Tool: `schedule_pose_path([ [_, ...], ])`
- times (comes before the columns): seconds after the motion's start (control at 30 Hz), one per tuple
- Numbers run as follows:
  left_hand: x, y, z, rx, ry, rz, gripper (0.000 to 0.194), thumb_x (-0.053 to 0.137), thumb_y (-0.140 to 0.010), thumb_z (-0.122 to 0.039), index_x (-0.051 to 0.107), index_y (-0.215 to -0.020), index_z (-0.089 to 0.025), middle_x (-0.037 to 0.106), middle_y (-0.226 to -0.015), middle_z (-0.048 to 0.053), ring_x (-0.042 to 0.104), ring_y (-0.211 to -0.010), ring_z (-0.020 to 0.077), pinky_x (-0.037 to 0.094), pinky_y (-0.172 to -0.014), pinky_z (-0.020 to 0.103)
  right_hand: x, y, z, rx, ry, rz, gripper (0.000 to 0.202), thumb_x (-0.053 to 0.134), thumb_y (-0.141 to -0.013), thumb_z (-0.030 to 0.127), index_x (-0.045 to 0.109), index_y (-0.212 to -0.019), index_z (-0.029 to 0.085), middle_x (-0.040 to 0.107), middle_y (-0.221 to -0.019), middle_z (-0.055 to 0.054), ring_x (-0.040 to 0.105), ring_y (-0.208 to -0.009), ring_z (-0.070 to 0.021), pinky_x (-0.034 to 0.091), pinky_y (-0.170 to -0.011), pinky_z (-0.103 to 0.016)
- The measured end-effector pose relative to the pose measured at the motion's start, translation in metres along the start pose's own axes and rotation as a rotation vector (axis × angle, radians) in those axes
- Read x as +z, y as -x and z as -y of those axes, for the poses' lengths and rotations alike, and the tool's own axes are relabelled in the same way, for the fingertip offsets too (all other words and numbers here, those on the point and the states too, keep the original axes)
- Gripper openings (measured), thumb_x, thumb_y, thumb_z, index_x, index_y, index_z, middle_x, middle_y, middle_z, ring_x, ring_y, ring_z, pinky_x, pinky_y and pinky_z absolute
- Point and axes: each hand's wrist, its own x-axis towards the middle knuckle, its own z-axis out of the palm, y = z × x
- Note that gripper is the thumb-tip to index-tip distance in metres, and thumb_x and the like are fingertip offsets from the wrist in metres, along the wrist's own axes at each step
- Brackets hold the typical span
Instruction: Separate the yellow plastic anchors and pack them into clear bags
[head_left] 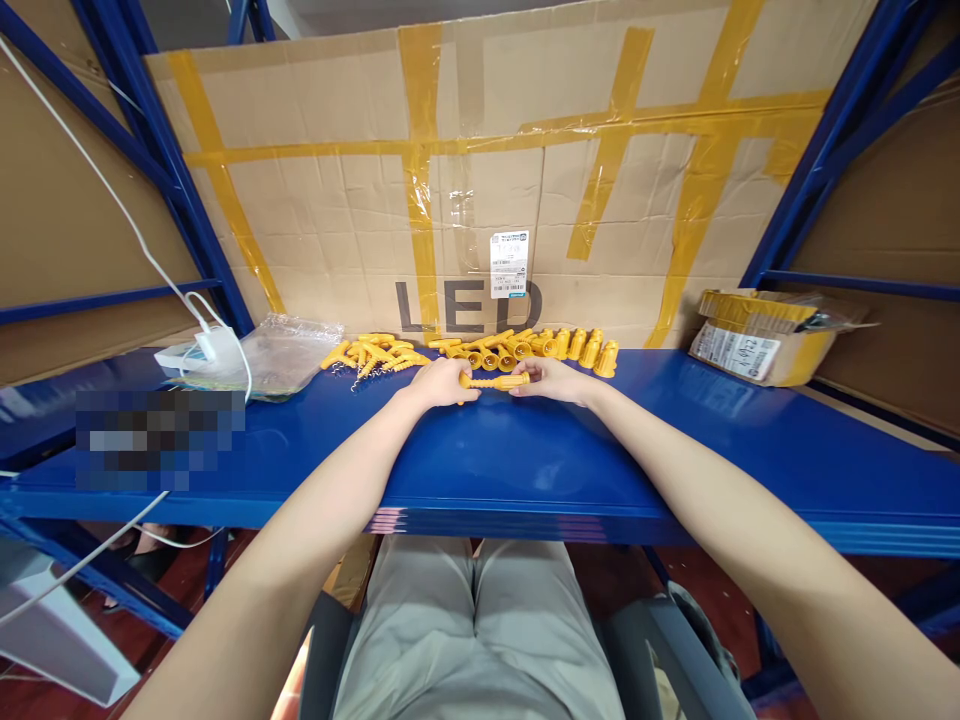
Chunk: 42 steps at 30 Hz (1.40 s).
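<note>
Between my two hands, a yellow corkscrew-like piece (495, 382) lies level above the blue table. My left hand (442, 383) is closed on its left end, and the fingers of my right hand (547, 382) pinch its thicker, ribbed right end. Behind my left hand spreads a loose pile of yellow pieces with metal spirals (371, 355). Yellow hollow cup-shaped parts (487, 358) lie in a row behind my hands, several with their openings facing me. Farther right, more of these parts stand upright (591, 352).
The blue table (525, 450) stands against a large taped cardboard sheet (330, 230). At left are a white charger with cables (215, 345), a clear plastic bag (289, 355) and a blurred dark object (161, 438). An open cardboard box (765, 340) sits at right.
</note>
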Motion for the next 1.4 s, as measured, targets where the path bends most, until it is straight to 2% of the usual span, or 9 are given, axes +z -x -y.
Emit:
schedule_pose_path([
  [0.17,0.0,0.0,0.0,0.005,-0.003,-0.01,0.024,0.061,-0.065,-0.042,0.059,-0.079,-0.022,0.066,-0.063,-0.001,0.063,-0.068,0.0201,0.043,-0.061,0.027,-0.001,0.002,0.003,-0.029,0.052,0.027,0.033,0.073,-0.063,0.04,0.06,-0.081,0.017,0.068,-0.077,-0.003,0.06,-0.071,-0.0148,0.045,-0.065,-0.027],
  [0.5,0.0,0.0,0.001,0.005,0.013,0.007,0.025,0.06,-0.067,-0.044,0.06,-0.08,-0.022,0.067,-0.062,-0.001,0.064,-0.069,0.0203,0.044,-0.062,0.027,-0.001,0.006,0.01,0.01,0.115,0.029,0.044,0.067,-0.067,0.056,0.064,-0.084,0.015,0.064,-0.072,-0.003,0.058,-0.069,-0.0147,0.043,-0.062,-0.026],
  [0.67,-0.001,0.0,0.001,-0.006,0.017,0.003,0.025,0.061,-0.066,-0.044,0.06,-0.079,-0.022,0.066,-0.062,-0.001,0.063,-0.068,0.0205,0.044,-0.062,0.027,0.0,0.001,0.002,-0.008,0.092,0.016,0.051,0.076,-0.059,0.046,0.058,-0.098,0.017,0.065,-0.083,-0.003,0.058,-0.073,-0.014,0.044,-0.067,-0.027],
  [0.77,-0.001,0.0,0.0,-0.009,0.015,-0.001,0.026,0.061,-0.066,-0.045,0.06,-0.079,-0.022,0.067,-0.064,-0.001,0.063,-0.069,0.0205,0.043,-0.061,0.027,0.0,-0.002,-0.003,-0.024,0.102,-0.024,0.05,0.078,-0.056,0.041,0.055,-0.093,0.017,0.065,-0.084,-0.002,0.058,-0.073,-0.014,0.045,-0.069,-0.028],
  [1.03,-0.002,0.001,-0.001,0.005,-0.014,-0.007,0.026,0.059,-0.067,-0.045,0.059,-0.078,-0.022,0.066,-0.064,-0.001,0.063,-0.068,0.0202,0.043,-0.06,0.027,-0.001,-0.001,0.001,-0.037,0.069,0.042,0.035,0.072,-0.065,0.045,0.059,-0.08,0.017,0.066,-0.072,-0.002,0.059,-0.065,-0.0138,0.046,-0.066,-0.028],
  [1.23,-0.001,0.001,0.0,0.009,0.022,-0.005,0.025,0.06,-0.067,-0.045,0.059,-0.078,-0.022,0.066,-0.061,-0.001,0.063,-0.067,0.0198,0.042,-0.06,0.027,-0.001,0.003,0.006,-0.012,0.094,0.051,0.036,0.07,-0.067,0.049,0.061,-0.081,0.016,0.067,-0.072,-0.003,0.056,-0.062,-0.0126,0.044,-0.062,-0.026],
  [1.4,0.0,0.0,0.0,0.011,0.039,0.0,0.026,0.06,-0.067,-0.046,0.059,-0.079,-0.022,0.067,-0.062,-0.002,0.064,-0.068,0.0199,0.043,-0.06,0.026,-0.001,0.005,0.009,-0.002,0.085,0.077,0.042,0.068,-0.068,0.055,0.062,-0.079,0.015,0.069,-0.081,-0.006,0.057,-0.065,-0.0132,0.043,-0.063,-0.028],
])
